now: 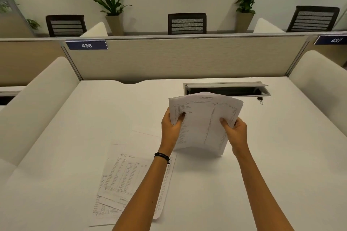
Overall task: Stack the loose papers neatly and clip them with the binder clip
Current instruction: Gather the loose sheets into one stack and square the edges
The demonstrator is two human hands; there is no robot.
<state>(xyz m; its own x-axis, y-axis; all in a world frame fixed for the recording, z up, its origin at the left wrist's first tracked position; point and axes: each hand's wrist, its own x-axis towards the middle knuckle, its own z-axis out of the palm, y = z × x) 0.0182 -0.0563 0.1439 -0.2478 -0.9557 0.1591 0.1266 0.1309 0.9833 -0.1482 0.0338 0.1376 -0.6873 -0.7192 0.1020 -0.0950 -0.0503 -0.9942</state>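
A stack of printed papers (203,124) stands upright on its bottom edge on the white desk (281,155), its top bowed towards me. My left hand (171,127) grips the stack's left edge and my right hand (235,130) grips its right edge. Several loose printed sheets (122,180) lie spread flat on the desk to the lower left, partly under my left forearm. A small black binder clip (260,99) lies on the desk to the upper right of the stack, just in front of the cable tray.
An open grey cable tray (227,88) is set into the desk behind the stack. Beige partition panels (178,58) with number plates 436 and 437 close off the back. Cream side dividers (37,99) flank the desk. Chairs and potted plants stand beyond.
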